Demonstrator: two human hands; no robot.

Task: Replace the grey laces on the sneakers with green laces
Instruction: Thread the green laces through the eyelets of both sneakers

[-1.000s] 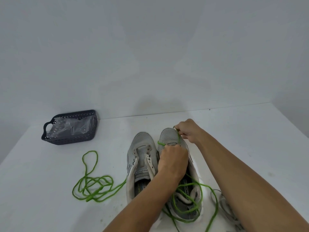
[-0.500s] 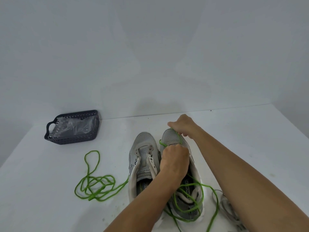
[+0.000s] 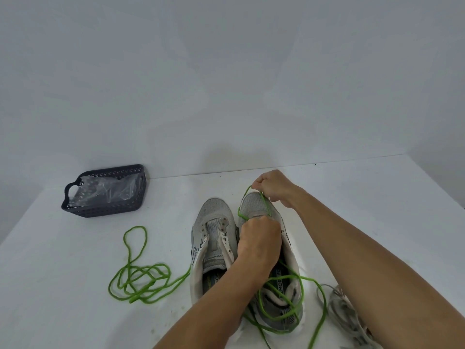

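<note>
Right hand point(image 3: 273, 187) pinches the green lace point(image 3: 264, 201); left hand point(image 3: 259, 238) grips the right sneaker point(image 3: 254, 204) at its eyelets; hard pulling could unthread the lace.

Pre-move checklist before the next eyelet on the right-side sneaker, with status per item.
1. Right hand pinches the green lace drawn from the toe eyelets: ok.
2. Left hand steadies the right-side sneaker at its eyelet rows: ok.
3. Lace through both bottom eyelets: cannot tell, left hand covers them.
4. Slack untangled: not ok, loops lie heaped over the sneaker's opening.
5. Left-side sneaker unlaced, second green lace beside it: ok.
6. Grey laces off, lying to the right: ok.
</note>
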